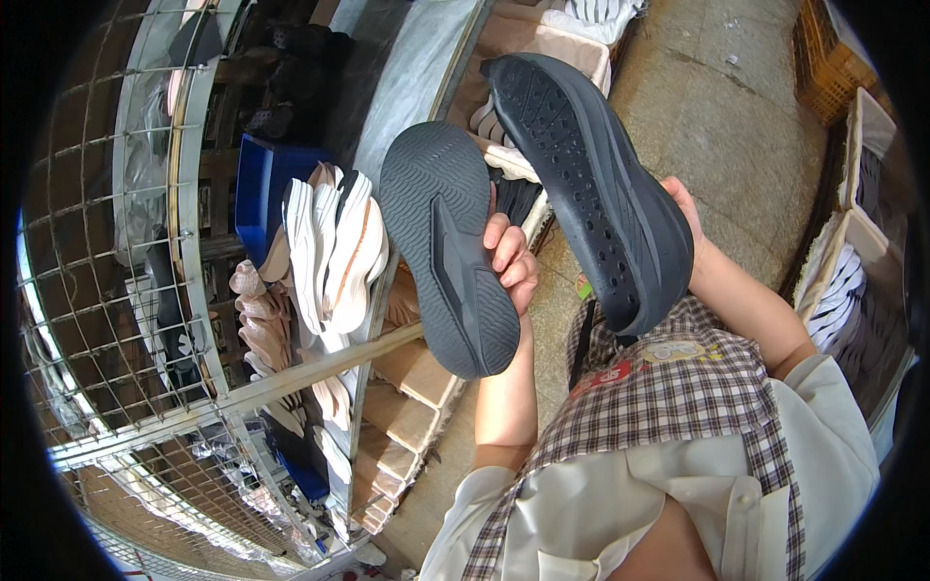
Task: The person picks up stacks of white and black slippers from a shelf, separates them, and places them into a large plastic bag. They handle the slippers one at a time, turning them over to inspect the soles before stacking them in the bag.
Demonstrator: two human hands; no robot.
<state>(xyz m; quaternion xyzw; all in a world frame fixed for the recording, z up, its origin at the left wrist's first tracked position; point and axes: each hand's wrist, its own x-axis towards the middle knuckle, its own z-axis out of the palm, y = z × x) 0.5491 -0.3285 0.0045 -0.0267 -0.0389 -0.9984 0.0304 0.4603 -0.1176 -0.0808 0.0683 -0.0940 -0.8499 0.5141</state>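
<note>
My left hand (511, 254) is closed on the edge of a black shoe sole (450, 242), holding it up with its ridged tread toward me. Beside it, on the right, a second black shoe sole (591, 184) is gripped by my right hand (684, 208) along its outer edge. That one shows its hollow inner side, dotted with many small holes. Most of my right hand's fingers are hidden behind it. The two soles are close to each other, and both are raised in front of my checked apron.
Left of me, white and black soles (334, 247) stand stacked on a rack by a blue bin (266, 194). A wire mesh guard (87, 232) fills the far left. Lined crates (412, 387) stand below the rack. More crates of soles (838, 281) and an orange crate (823, 63) line the right.
</note>
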